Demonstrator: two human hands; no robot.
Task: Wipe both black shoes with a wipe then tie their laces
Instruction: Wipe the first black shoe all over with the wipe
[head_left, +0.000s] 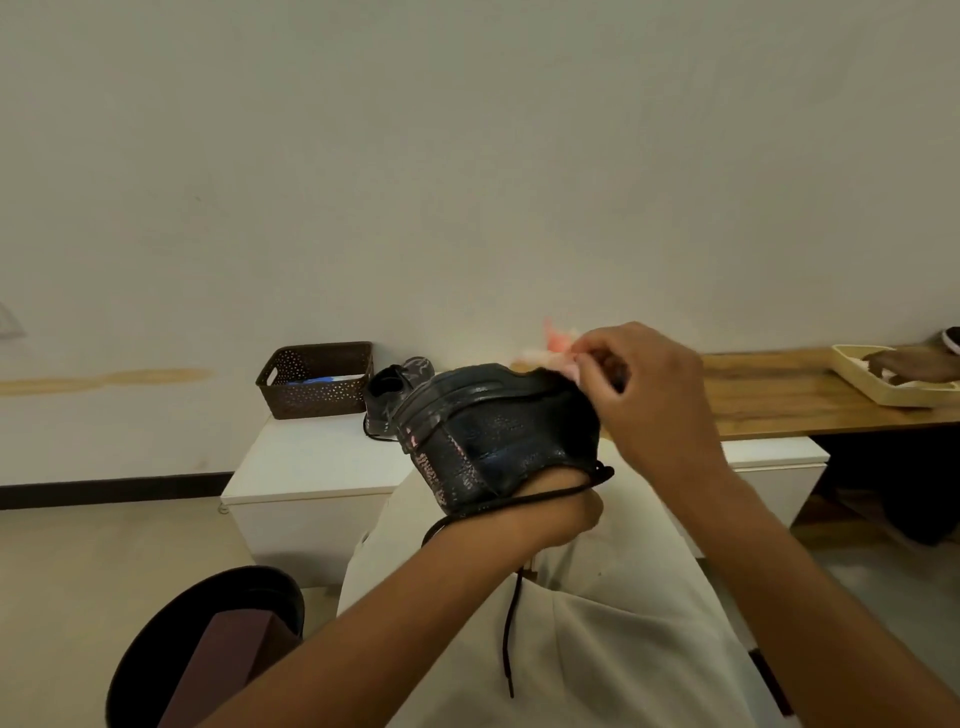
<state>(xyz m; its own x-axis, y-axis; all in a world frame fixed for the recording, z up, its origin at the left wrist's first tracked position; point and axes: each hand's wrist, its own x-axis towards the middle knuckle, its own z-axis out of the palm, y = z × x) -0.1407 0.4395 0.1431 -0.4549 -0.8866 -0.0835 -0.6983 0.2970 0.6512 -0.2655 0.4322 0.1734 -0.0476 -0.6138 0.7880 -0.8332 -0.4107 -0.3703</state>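
A black shoe (498, 431) is held up in front of me, tipped on its side with its sole edge upward. My left hand (561, 512) is tucked under and inside it, mostly hidden. A loose black lace (511, 623) hangs from it over my lap. My right hand (639, 395) pinches a pale pink wipe (558, 358) against the shoe's upper right end. The second black shoe (392, 397) stands on the white cabinet (311, 467) behind the held one, partly hidden.
A brown perforated basket (317, 379) with blue and white contents sits at the cabinet's back left. A wooden counter (810, 395) runs to the right, bearing a cream tray (893, 384) with a brown item. A dark round stool (208, 649) stands at lower left.
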